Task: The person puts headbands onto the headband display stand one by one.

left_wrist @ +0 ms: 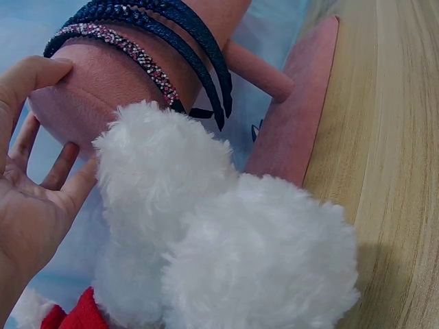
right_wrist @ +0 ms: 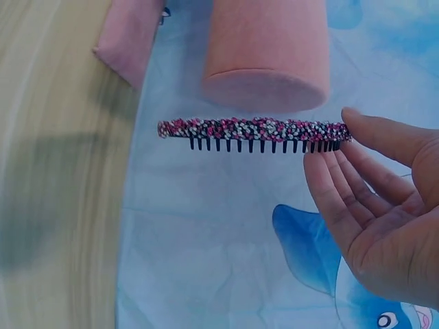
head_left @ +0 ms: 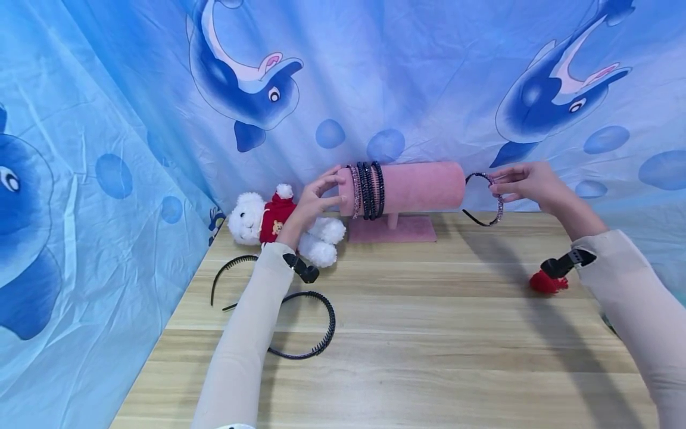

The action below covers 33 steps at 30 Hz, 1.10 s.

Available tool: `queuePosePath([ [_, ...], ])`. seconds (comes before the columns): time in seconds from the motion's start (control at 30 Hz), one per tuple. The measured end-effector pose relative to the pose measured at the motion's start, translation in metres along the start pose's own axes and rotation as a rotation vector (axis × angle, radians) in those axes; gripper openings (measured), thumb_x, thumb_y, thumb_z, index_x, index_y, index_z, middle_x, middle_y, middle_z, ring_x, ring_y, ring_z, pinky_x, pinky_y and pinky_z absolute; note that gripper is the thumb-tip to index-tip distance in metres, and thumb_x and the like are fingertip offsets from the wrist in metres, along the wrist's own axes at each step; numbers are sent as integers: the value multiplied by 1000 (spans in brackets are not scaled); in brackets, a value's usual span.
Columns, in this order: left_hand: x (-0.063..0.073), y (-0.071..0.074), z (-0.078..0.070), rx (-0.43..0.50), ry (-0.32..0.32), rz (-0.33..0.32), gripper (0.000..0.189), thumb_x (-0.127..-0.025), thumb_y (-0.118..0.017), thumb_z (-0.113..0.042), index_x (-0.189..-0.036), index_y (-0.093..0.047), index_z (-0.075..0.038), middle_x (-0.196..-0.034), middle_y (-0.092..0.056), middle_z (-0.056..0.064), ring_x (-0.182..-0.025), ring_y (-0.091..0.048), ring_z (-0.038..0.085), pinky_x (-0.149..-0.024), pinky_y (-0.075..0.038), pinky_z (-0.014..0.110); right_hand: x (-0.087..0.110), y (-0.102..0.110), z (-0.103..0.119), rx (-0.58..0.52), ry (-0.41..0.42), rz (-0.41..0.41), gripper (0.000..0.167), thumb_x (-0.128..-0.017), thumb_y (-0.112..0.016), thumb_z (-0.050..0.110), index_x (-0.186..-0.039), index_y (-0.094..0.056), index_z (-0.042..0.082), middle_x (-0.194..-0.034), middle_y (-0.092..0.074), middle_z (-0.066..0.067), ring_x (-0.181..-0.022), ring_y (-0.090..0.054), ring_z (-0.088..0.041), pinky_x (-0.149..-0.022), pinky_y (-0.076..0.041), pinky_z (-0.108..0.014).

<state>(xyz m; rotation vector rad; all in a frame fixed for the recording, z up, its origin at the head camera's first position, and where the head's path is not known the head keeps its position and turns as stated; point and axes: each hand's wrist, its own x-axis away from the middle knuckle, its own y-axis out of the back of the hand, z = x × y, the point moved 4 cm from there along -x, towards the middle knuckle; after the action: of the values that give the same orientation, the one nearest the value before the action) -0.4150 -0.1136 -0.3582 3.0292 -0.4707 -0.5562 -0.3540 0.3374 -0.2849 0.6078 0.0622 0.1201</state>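
1. Holding one glittery headband (head_left: 501, 208), the right hand (head_left: 527, 182) pinches it between thumb and fingers in the head view, its open side towards one pink roll (head_left: 423, 186) on a stand. The left hand (head_left: 316, 199) touches the roll's opposite end, fingers apart. Just beyond those fingers, the roll carries one sparkly band (head_left: 355, 190) and several dark bands (head_left: 367, 190), too bunched to count. Beside the left hand lies one white plush toy (head_left: 248, 219); nearer the wearer, below that hand, two black headbands (head_left: 331, 325) rest on the tabletop (head_left: 407, 310). One red tasselled item (head_left: 543, 282) lies below the right hand.
2. Left wrist: the left hand's spread fingers rest against the roll, with two fluffy white limbs just beside them.
3. Right wrist: the pinched headband shows pink, silvery and dark beading above a row of black comb teeth.
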Motion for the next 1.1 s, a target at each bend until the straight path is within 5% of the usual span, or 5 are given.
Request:
queuePosePath([
  [0.27,1,0,-2,9,0,1,39,-86,-72,7,-122,-68,-8,-163,-40,-3,-147,-42,29,-126,-27,56,-14,-6,13,70,3,-71,57,-93,-75,29,-137,-59,-3,-87,-70,23,-81,-67,6,-69,-61,-17],
  [0.47,0,-1,-1,8,13,10,42,-86,-71,7,-125,-67,-6,-166,-35,0,-150,-38,31,-126,-27,54,-23,-18,16,40,51,-103,50,-95,-73,19,-134,-59,-8,-84,-69,23,-78,-66,6,-68,-62,-19],
  [0.77,2,-2,-1,7,2,-1,38,-86,-73,6,-113,-71,-21,-162,-41,-6,-146,-43,28,-125,-29,58,-34,-32,25,8,96,-139,47,-92,-75,11,-130,-61,-12,-81,-71,19,-73,-65,9,-63,-61,-20],
  [1.1,2,-1,-2,0,1,9,40,-86,-71,6,-124,-68,-8,-164,-39,-4,-148,-41,29,-125,-28,58,-37,-40,31,-52,126,-149,44,-93,-73,5,-129,-60,-15,-75,-68,23,-71,-67,7,-63,-62,-21],
])
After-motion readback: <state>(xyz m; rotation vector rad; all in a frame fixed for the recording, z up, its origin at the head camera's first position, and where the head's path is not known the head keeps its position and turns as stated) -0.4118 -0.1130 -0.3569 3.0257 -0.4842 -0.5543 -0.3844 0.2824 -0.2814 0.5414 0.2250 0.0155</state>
